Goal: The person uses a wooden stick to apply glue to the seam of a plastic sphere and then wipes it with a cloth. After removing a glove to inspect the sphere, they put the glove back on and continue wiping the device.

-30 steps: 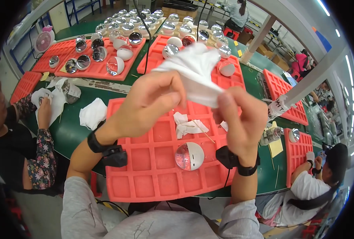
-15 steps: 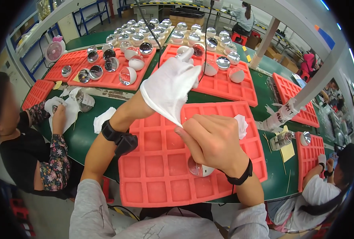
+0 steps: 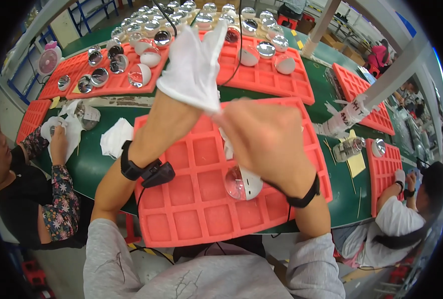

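A white glove (image 3: 191, 70) covers my left hand (image 3: 194, 65), which is raised over the far part of the red foam tray (image 3: 184, 226). Its gloved fingers stretch upward and apart, with nothing in them. The bare right hand (image 3: 264, 142) is smeared by motion and pinches the glove's cuff close to my left wrist. Below that hand, a ball with a clear dome and a white base (image 3: 244, 183) lies on its side in a tray pocket. Part of a white cloth or glove (image 3: 226, 144) shows beside my right hand, mostly hidden by it.
Further red trays (image 3: 109, 87) across the bench hold several clear-and-white balls. A crumpled white cloth (image 3: 116, 138) lies on the green tabletop to the left. A glass jar (image 3: 349, 148) and a pillar (image 3: 353, 112) stand at right. Co-workers (image 3: 19, 199) sit on both sides.
My left hand has straightened its fingers upward within the glove. My right hand has moved up and still grips the cuff. More of the ball below is uncovered, and the view has tilted.
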Demonstrator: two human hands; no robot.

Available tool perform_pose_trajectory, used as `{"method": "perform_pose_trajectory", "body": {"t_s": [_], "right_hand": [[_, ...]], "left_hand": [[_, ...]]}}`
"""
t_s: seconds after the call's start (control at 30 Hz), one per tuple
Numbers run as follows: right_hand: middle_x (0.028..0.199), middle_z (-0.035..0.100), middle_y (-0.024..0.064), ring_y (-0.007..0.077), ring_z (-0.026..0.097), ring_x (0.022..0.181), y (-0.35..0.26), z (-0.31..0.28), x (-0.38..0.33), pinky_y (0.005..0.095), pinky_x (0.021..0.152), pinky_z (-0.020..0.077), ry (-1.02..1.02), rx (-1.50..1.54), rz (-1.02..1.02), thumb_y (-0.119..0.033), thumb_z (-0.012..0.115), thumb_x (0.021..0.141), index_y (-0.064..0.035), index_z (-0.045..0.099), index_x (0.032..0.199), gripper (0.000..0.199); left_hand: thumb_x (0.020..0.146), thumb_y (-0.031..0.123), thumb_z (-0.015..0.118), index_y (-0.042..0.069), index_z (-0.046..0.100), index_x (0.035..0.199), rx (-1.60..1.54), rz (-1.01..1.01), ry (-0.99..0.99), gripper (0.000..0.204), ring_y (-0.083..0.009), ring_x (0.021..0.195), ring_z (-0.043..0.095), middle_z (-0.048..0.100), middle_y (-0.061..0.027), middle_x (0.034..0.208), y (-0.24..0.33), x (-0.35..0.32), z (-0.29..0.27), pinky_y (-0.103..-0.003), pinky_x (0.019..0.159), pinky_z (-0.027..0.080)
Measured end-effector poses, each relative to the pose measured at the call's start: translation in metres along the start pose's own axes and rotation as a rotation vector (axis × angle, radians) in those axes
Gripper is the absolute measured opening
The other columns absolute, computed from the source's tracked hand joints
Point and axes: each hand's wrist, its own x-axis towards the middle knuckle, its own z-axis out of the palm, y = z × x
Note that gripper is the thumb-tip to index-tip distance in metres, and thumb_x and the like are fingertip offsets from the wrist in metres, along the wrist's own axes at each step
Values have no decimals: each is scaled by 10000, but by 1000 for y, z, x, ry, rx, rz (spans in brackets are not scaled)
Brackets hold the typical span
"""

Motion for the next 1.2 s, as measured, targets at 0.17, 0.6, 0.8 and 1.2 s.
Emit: {"method": "perform_pose_trajectory", "body": {"t_s": [0.17, 0.6, 0.8, 1.2], "right_hand": [[638, 528, 96, 249, 517, 504, 22, -12, 0, 352, 467, 373, 35, 16, 91, -62, 701, 890, -32, 637, 814, 103], [653, 539, 73, 246, 559, 515, -22, 32, -7, 361, 455, 401, -180, 225, -100, -111, 715, 866, -52, 577, 786, 171], [652, 524, 64, 238, 559, 508, -48, 31, -10, 362, 448, 412, -231, 252, -148, -133, 710, 875, -64, 545, 772, 207], [931, 692, 102, 316, 667, 759, 7, -14, -65, 366, 699, 541, -247, 338, 444, -164, 706, 915, -41, 674, 1024, 168]], "left_hand": [[937, 52, 532, -50, 562, 1315, 185, 153, 22, 393, -243, 1257, 592, 633, -188, 1288, 27, 4, -7, -341, 977, 494], [948, 168, 653, 44, 421, 1493, -467, -251, 291, 605, -252, 1355, 506, 504, -121, 1476, 10, 18, 26, -419, 936, 560], [943, 229, 669, 30, 510, 1446, -240, -24, -100, 564, -330, 1281, 567, 615, -198, 1336, 32, 19, -4, -412, 1067, 447], [995, 437, 572, 40, 478, 1474, -432, 100, -234, 629, -300, 1410, 468, 508, -191, 1461, 27, -5, -5, -437, 1161, 362]]}}
